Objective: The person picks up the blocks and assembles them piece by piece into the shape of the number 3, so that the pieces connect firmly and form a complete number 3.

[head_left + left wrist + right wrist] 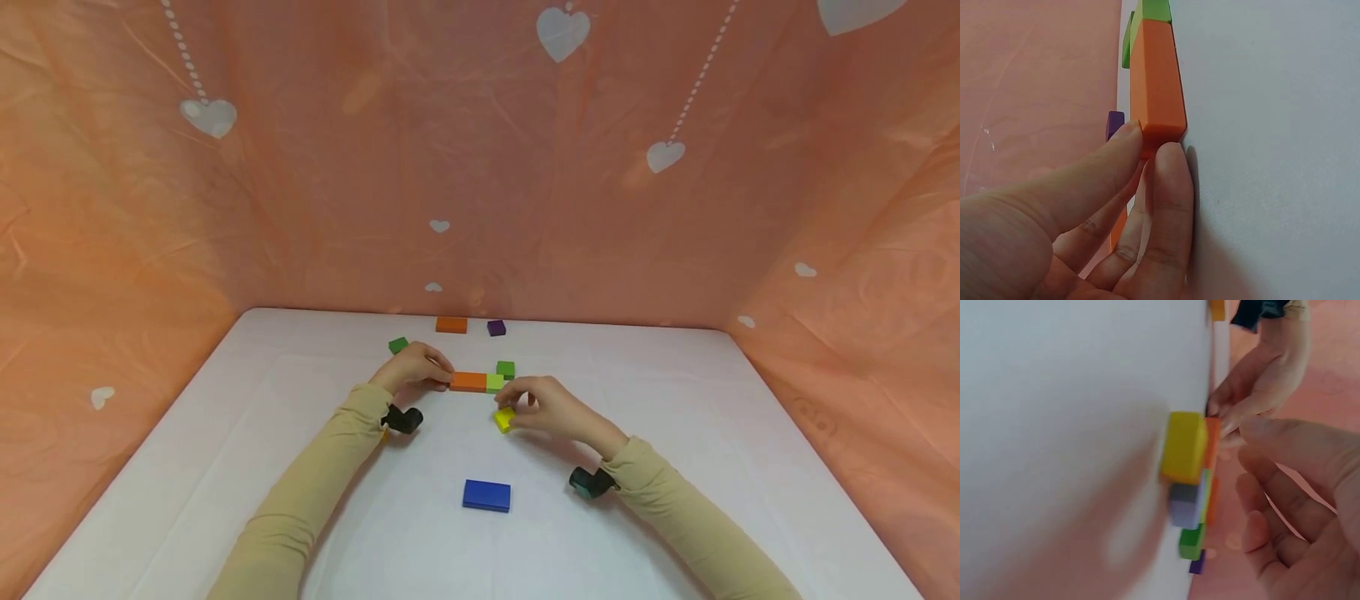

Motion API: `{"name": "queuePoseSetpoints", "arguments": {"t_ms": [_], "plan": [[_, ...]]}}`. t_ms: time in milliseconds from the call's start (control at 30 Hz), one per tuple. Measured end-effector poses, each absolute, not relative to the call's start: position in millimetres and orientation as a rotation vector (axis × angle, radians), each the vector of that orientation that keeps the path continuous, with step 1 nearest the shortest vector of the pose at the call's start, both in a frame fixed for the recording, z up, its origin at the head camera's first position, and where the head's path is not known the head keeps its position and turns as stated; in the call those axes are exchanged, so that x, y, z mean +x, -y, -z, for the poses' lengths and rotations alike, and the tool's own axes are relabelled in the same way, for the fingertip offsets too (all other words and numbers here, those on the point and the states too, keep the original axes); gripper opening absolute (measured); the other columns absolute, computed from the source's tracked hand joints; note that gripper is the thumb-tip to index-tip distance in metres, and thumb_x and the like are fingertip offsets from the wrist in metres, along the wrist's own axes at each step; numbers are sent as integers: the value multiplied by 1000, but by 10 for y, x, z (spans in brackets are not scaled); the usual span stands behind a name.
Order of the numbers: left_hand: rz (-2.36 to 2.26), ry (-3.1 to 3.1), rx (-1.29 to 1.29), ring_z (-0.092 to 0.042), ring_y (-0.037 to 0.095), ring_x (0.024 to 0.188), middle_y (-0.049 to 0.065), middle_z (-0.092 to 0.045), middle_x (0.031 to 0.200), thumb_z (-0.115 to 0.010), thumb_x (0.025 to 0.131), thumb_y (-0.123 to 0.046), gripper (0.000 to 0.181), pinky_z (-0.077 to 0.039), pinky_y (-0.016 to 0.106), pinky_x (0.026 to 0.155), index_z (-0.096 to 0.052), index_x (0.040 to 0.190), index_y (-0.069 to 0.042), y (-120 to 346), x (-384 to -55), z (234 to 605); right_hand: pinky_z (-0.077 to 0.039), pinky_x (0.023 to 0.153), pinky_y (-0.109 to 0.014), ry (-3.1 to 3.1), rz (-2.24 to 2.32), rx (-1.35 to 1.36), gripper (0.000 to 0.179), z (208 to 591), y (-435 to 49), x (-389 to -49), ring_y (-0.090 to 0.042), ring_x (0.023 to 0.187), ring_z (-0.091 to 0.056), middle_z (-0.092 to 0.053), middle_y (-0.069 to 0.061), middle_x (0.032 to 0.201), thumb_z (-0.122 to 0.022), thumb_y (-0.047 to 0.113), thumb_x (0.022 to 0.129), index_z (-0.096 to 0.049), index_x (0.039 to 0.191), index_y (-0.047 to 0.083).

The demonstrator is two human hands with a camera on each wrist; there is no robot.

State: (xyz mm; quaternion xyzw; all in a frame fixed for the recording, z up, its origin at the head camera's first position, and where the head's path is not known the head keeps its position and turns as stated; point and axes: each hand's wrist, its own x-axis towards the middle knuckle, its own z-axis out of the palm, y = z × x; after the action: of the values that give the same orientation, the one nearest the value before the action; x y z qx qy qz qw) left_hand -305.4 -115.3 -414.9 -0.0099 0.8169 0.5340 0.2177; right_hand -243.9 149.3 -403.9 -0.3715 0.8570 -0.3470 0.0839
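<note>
My left hand (416,367) pinches the left end of an orange rectangular block (468,382) between thumb and index finger. At that block's right end, a light green block (495,383) sits in line with it. My right hand (555,406) hovers beside a small yellow block (503,419), its fingers loosely bent. A gap shows between those fingers and the yellow block (1183,447) in the right wrist view. Also there, a greyish-lavender block (1185,504) stands close to the yellow one. A green block (506,368) lies just behind the light green one.
Toward the back edge lie another orange block (452,325) and a purple block (497,328). One more green block (398,344) is behind my left hand. A blue rectangular block (487,496) lies nearer on the white table (675,367). An orange-yellow piece (385,436) is mostly hidden by my left sleeve.
</note>
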Motion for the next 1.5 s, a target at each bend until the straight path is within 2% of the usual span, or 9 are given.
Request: {"name": "queuePoseSetpoints", "arguments": {"t_ms": [333, 667, 1167, 1500], "plan": [[-1467, -2263, -10, -65, 20, 71, 12, -68, 89, -70, 86, -4, 16, -57, 28, 73, -69, 101, 3, 1160, -3050, 4139, -50, 79, -41, -2451, 1104, -1245, 28, 3911, -1468, -2291, -23, 96, -60, -69, -7, 104, -72, 3, 84, -66, 111, 1], [-1497, -2243, -10, -66, 20, 70, 14, -68, 88, -70, 86, -2, 17, -57, 28, 72, -68, 101, 5, 1154, -3042, 4119, -51, 86, -37, -2382, 1125, -1159, 29, 3939, -1345, -2041, -26, 99, -61, -67, -9, 106, -73, 8, 85, -65, 112, 1], [-1505, -2235, 0, -67, 19, 70, 14, -68, 88, -70, 85, -1, 17, -57, 29, 71, -68, 101, 6, 1151, -3042, 4099, -49, 81, -24, -2362, 982, -1079, 37, 4106, -1219, -1845, -10, 90, -56, -65, 6, 103, -80, 20, 79, -66, 111, 10], [-1483, -2257, -3, -66, 19, 69, 14, -68, 89, -70, 85, -2, 18, -57, 28, 71, -69, 102, 5, 1142, -3041, 4102, -50, 74, -20, -2325, 953, -1125, 39, 4152, -1194, -1792, -7, 84, -56, -62, 11, 98, -83, 19, 75, -65, 109, 12]]}}
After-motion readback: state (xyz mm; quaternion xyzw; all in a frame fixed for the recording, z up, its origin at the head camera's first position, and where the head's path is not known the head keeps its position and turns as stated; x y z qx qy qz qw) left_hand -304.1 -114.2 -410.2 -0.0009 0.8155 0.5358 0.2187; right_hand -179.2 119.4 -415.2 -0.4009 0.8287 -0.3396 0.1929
